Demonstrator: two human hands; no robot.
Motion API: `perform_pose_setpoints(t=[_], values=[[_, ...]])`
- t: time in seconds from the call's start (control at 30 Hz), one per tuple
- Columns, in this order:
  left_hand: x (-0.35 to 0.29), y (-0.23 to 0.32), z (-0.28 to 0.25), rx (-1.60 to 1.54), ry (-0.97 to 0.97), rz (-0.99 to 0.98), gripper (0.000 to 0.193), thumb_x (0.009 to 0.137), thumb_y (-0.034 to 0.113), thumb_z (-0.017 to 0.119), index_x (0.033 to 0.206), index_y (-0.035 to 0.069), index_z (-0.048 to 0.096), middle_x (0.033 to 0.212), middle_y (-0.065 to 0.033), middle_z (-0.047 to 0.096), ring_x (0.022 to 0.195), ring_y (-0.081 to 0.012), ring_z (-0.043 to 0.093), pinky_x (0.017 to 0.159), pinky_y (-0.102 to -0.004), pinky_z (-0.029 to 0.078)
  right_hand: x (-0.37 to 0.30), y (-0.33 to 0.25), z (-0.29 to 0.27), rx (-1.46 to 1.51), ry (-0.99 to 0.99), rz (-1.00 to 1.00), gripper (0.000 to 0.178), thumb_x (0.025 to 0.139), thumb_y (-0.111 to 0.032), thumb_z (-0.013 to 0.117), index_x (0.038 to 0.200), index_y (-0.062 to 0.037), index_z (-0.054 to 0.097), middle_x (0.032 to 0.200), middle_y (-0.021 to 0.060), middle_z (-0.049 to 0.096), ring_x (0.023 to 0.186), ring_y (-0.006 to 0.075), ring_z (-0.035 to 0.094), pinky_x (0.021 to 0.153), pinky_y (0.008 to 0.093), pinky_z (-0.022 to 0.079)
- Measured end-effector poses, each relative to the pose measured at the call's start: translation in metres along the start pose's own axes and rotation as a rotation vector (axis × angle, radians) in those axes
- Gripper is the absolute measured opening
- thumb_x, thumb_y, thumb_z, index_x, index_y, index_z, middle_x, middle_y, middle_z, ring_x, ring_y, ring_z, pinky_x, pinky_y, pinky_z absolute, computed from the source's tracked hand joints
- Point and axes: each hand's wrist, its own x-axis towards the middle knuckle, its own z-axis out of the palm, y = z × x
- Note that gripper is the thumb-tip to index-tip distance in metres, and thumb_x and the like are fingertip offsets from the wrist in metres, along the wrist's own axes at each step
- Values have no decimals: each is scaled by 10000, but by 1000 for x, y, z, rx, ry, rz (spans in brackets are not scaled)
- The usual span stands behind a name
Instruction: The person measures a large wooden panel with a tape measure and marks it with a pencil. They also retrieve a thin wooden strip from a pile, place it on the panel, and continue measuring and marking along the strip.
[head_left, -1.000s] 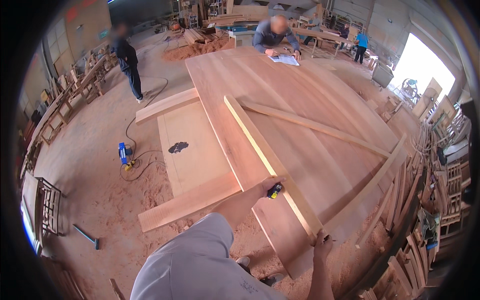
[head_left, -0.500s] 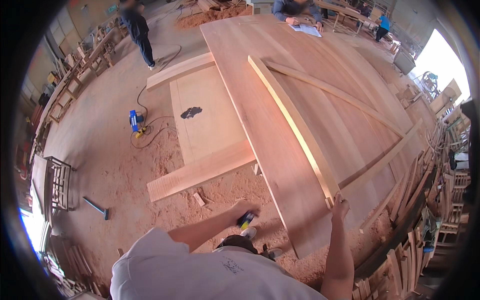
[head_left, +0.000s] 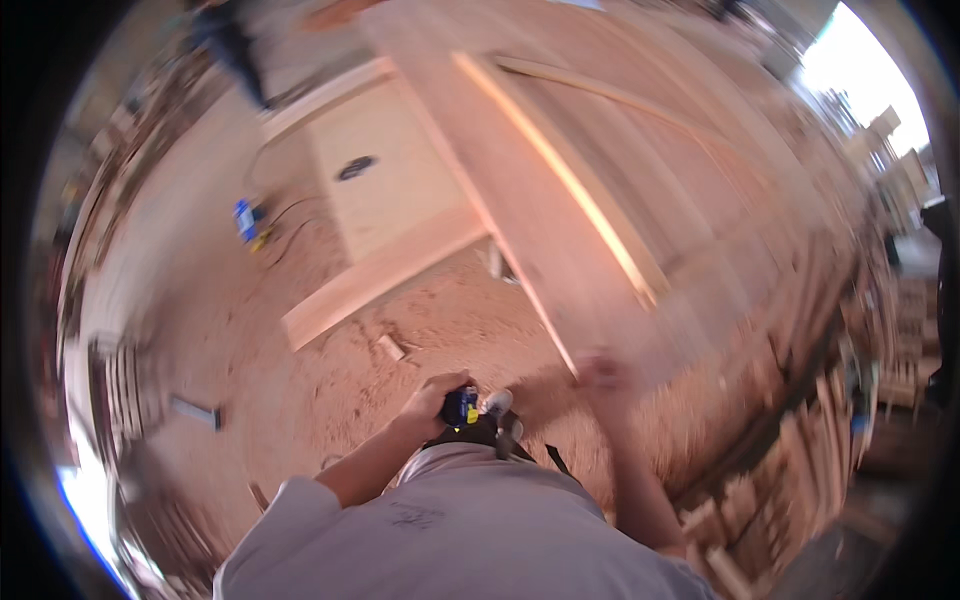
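Note:
My left hand (head_left: 432, 400) is closed around a compact dark tape measure (head_left: 460, 407) with blue and yellow parts, low in front of my body. My right hand (head_left: 606, 374), smeared by motion, is at the near end of a large wooden panel (head_left: 515, 235); its fingers cannot be made out. On the panel lies a long wooden strip (head_left: 560, 170), its left edge brightly lit. A thinner strip (head_left: 620, 95) runs slantwise from near its far end. The crosswise strip at the near right is too blurred to tell clearly.
Left of the panel, two thick boards (head_left: 385, 275) jut out over a paler sheet (head_left: 390, 170) with a dark patch. A blue corded tool (head_left: 246, 222) and a hammer-like tool (head_left: 195, 411) lie on the dusty floor. Scrap timber (head_left: 790, 470) crowds the right. A person (head_left: 232, 50) stands far left.
The view has shifted, and the panel now sits higher in it. My right hand has left the long strip's near end and come toward me. My left hand holds the tape measure closer to my body.

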Motion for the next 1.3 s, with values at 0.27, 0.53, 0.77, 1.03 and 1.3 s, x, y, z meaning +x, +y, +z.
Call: perform_pose_setpoints(t=[0.27,0.53,0.77,1.03,1.3], values=[[-18,-43,63,504,85,477,146,933,139,692,976,4,653,864,-35,656,769,-81,605,707,-245,510,-99,-44,59,425,-182,505,224,1005,-162,605,1106,33,647,886,88,687,753,138,705,652,258,592],[-24,-30,86,1013,-315,790,158,955,119,633,1041,-12,650,1010,-99,663,901,-165,631,825,-304,505,-116,-39,61,689,195,497,226,1014,-145,578,1099,51,650,912,107,707,817,160,714,712,282,608],[13,15,40,1086,-827,276,657,973,106,597,1539,1,281,1295,-127,537,1140,-197,588,964,-328,495,-90,-44,96,288,306,426,202,1010,-130,569,1064,32,677,919,94,691,789,135,671,736,287,608],[46,128,-34,1285,-902,122,608,979,326,625,1461,0,449,1263,-188,626,1135,-228,613,990,-351,472,-52,-94,202,178,264,560,134,924,-78,672,1031,-1,696,855,66,712,766,105,657,688,257,535],[44,151,-64,1238,-983,120,612,977,256,635,1469,-3,380,1225,-148,611,1071,-202,634,949,-349,497,-49,-105,232,194,214,600,198,867,-96,729,1037,6,716,834,76,719,732,119,650,675,293,518]])
